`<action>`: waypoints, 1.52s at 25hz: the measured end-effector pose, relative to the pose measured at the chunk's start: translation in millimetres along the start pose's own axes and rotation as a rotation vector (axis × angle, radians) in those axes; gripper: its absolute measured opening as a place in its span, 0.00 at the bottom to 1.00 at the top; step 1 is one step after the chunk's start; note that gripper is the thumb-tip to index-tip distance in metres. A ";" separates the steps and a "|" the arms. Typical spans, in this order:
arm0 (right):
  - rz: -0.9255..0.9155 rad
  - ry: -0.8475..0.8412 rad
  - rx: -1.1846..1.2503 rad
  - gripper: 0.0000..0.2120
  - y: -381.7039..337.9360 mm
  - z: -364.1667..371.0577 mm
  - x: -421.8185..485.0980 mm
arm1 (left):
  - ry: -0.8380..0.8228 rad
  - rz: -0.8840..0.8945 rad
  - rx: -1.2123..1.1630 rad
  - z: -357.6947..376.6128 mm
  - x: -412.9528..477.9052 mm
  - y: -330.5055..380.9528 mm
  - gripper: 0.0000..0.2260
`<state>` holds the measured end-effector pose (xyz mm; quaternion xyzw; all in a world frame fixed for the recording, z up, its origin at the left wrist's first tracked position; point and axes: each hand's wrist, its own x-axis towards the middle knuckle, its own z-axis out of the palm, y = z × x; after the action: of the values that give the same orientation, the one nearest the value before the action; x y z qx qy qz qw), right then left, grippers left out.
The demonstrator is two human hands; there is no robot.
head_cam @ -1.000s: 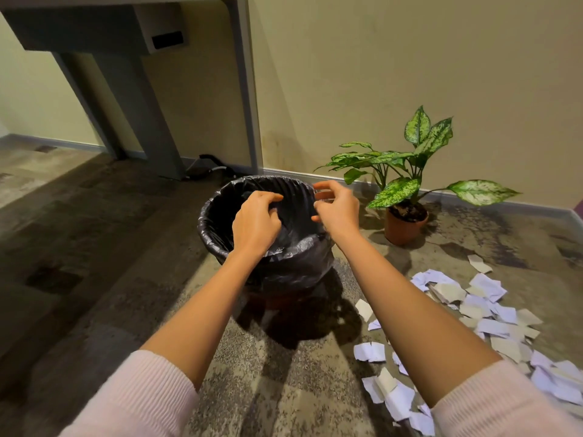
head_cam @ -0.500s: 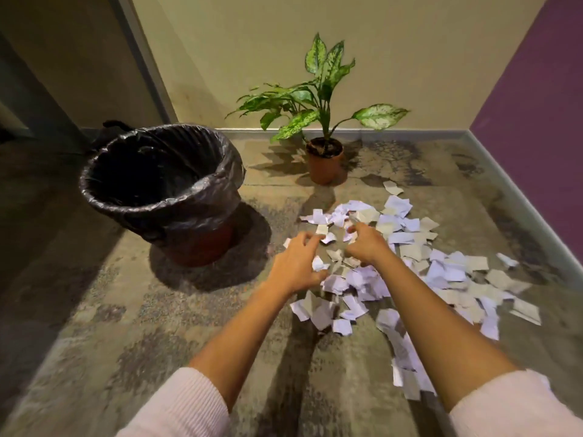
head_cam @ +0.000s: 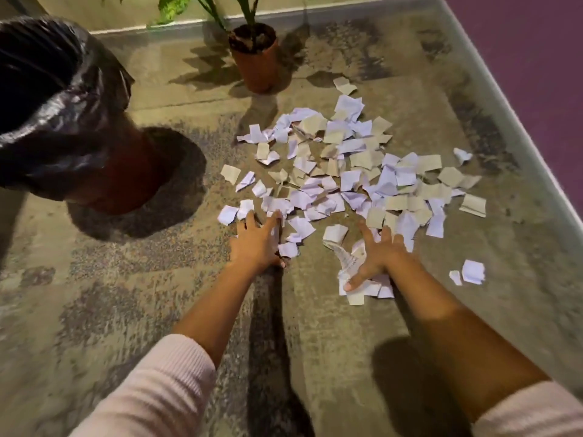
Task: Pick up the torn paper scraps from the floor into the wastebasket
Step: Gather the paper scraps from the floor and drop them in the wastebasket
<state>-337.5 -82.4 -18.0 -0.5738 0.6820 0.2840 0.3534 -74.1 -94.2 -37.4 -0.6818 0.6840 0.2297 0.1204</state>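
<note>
The left hand (head_cam: 257, 244) lies flat with fingers spread on the near edge of the paper scraps (head_cam: 356, 171). The right hand (head_cam: 377, 258) is spread too, pressing on scraps under it. The scraps are all over the floor (head_cam: 126, 294). The wastebasket (head_cam: 63, 121), lined with a black bag, stands to the left. A potted plant (head_cam: 255, 55) is behind.

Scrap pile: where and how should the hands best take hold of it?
Probably at its near edge, coming in from both sides. The scraps lie flat, loose and overlapping, too thin to pinch singly. The left hand and right hand rest there with fingers spread, so sweeping inward and clasping a bunch between the palms looks best.
</note>
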 end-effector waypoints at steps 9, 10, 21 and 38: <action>-0.170 0.396 0.068 0.58 2.7 48.6 -36.6 | -0.036 0.138 -0.332 10.9 -19.4 56.4 0.36; -0.222 0.446 0.109 0.55 3.6 49.9 -37.1 | -0.030 0.190 -0.362 11.9 -24.8 61.0 0.40; -0.052 0.364 0.055 0.69 15.7 75.1 -32.8 | -0.083 0.213 0.195 32.8 -22.1 110.3 0.69; -0.126 0.327 0.351 0.18 15.0 10.4 -21.3 | -0.035 0.118 -0.349 -6.3 -21.2 117.0 0.16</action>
<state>-348.7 -59.1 -7.2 -0.5835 0.7318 0.0421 0.3496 -187.9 -82.8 -4.3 -0.6468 0.6706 0.3632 -0.0016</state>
